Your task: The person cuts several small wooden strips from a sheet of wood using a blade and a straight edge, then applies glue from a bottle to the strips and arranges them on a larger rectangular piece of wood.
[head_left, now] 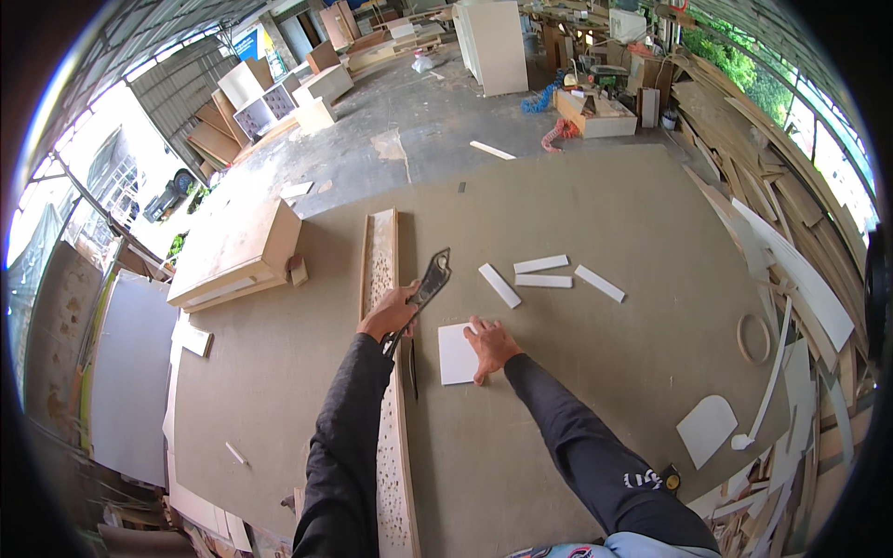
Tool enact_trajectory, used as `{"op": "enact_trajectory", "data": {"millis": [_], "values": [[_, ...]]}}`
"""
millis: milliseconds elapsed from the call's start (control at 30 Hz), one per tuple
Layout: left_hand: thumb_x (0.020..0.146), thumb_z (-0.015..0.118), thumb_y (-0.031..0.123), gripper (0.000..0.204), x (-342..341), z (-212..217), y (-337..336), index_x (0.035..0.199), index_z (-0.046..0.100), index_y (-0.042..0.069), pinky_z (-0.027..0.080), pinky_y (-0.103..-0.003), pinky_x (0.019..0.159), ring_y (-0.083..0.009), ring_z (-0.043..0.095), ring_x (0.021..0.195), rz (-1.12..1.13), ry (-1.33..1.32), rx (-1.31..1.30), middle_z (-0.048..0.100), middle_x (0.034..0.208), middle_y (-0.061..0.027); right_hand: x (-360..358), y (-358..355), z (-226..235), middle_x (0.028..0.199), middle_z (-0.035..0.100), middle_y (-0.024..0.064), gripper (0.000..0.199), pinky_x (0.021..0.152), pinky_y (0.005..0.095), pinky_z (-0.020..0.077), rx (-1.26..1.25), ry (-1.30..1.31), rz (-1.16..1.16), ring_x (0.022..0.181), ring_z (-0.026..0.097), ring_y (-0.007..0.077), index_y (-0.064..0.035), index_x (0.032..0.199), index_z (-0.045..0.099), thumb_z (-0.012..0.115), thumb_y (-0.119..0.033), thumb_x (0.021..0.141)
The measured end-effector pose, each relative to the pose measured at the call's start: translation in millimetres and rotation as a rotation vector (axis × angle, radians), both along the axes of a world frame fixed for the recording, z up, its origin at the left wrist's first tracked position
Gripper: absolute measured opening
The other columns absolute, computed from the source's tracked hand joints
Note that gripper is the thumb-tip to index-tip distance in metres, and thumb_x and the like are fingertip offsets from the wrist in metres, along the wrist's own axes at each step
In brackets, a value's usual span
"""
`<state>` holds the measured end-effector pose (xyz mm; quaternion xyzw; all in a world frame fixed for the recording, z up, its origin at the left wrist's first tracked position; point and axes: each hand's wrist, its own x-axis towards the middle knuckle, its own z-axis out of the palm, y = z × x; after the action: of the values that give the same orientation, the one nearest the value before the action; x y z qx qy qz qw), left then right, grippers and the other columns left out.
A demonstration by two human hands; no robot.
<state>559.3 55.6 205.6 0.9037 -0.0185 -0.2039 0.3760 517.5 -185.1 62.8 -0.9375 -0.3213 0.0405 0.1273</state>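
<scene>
My left hand (391, 313) is closed round a long dark tool (432, 279) with cut-outs at its upper end; its exact kind is unclear. The tool is tilted, top to the right, over a long narrow board (382, 251) with a speckled face and wooden edges. To the right, a white square panel (454, 358) lies flat on the large brown board (549, 418). My right hand (494, 348) spans the panel's right side, fingers at the far edge and thumb at the near edge. A thin dark strip (413, 370) lies between the speckled board and the panel.
Several white strips (542, 281) lie beyond my right hand. A wooden box (244, 256) stands at the left. A rounded white piece (707, 430), a tape measure (671, 478) and a ring (753, 338) lie right. Scrap boards (781, 167) are piled along the right side.
</scene>
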Motion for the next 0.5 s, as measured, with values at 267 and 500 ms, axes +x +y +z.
{"op": "enact_trajectory", "data": {"millis": [267, 500], "values": [[0.093, 0.049, 0.004, 0.066, -106.5, 49.6, 24.4, 0.158, 0.039, 0.011, 0.055, -0.036, 0.057, -0.0172, 0.063, 0.053, 0.09, -0.112, -0.037, 0.061, 0.069, -0.0096, -84.0, -52.3, -1.9, 0.146, 0.043, 0.023, 0.097, 0.103, 0.0572, 0.039, 0.266, 0.158, 0.012, 0.127, 0.054, 0.0417, -0.0079, 0.121, 0.056, 0.094, -0.047, 0.042], [0.096, 0.054, 0.002, 0.064, -259.3, 54.5, 36.3, 0.157, 0.04, 0.014, 0.054, -0.035, 0.061, -0.016, 0.064, 0.054, 0.269, -0.098, -0.049, 0.064, 0.07, -0.0098, -196.6, 2.9, 4.1, 0.145, 0.042, 0.0205, 0.089, 0.107, 0.0488, 0.0378, 0.321, 0.209, 0.164, 0.125, 0.05, 0.0387, -0.0078, 0.118, 0.059, 0.093, -0.042, 0.043]]}}
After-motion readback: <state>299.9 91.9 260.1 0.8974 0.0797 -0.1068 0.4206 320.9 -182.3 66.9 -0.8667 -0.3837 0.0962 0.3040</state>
